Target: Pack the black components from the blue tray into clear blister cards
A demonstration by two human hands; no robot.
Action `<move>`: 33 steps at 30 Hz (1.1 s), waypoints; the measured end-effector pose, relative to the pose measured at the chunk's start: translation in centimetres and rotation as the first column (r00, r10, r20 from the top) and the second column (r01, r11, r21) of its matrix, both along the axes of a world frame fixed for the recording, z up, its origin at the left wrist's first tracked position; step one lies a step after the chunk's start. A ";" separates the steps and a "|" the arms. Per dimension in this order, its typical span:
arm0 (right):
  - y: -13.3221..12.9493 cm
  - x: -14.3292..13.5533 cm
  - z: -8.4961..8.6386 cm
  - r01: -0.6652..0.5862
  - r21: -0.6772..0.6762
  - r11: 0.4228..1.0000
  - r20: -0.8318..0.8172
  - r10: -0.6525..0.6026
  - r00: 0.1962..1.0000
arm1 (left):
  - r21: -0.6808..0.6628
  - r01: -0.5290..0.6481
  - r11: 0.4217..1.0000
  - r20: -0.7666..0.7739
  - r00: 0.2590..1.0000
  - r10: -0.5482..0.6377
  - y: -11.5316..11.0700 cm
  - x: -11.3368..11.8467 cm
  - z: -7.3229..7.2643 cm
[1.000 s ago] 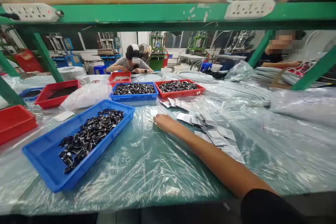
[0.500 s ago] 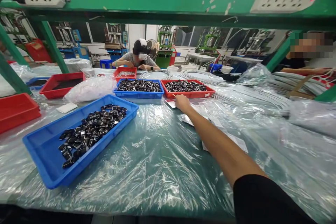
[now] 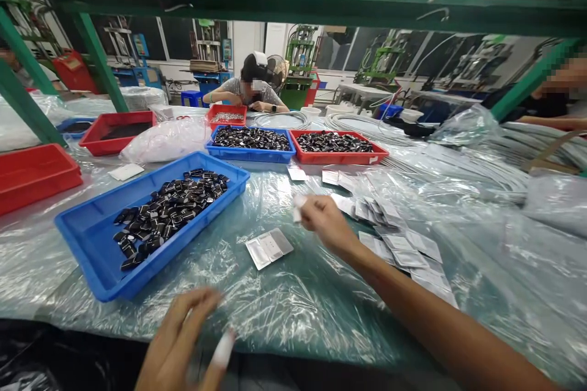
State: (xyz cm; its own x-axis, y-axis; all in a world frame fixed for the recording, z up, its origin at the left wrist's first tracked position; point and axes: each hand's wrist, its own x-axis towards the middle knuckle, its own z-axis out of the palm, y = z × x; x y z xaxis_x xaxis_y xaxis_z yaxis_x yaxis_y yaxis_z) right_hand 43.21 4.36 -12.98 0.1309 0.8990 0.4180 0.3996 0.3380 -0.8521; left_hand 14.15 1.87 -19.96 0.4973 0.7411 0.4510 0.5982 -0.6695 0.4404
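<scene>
Workshop bench (image 3: 284, 299) here is wrapped in crinkly clear plastic over green, with a green shelf frame overhead and other people working at the far side. Near left sits a big blue tray (image 3: 92, 250) of small glossy black parts (image 3: 169, 208); two more trays of the same parts sit further back, one blue and one red. A loose row of little sachets (image 3: 398, 238) runs along the right, and a pair of them (image 3: 268, 248) lies by itself mid-table.

Biggest risk, I'd say: that plastic sheet is slick and wrinkled, so a sleeve or forearm dragging across could scatter the row or flick the lone pair off the near edge.

Right hand (image 3: 326, 224) is mid-table, fingers pinched shut on one small packet (image 3: 298, 208), white, flat, thin, a bit blurred. Left hand (image 3: 181, 342) is at the near edge, fingers closed around a small white piece (image 3: 223, 349); too blurry to say what it is.
</scene>
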 end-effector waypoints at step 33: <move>5.1 -5.7 -3.6 -0.146 -0.037 0.989 -0.793 0.060 0.607 | -0.170 0.116 0.979 -0.256 0.954 -0.158 7.1 9.7 0.3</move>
State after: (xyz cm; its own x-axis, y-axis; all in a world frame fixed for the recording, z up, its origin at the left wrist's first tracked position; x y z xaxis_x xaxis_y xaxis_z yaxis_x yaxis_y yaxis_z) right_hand 37.46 9.50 -16.55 0.2745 0.9544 0.1175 -0.4729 0.2404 -0.8477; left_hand 23.86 8.94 -19.64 0.6856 0.7064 0.1756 0.6149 -0.6912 0.3798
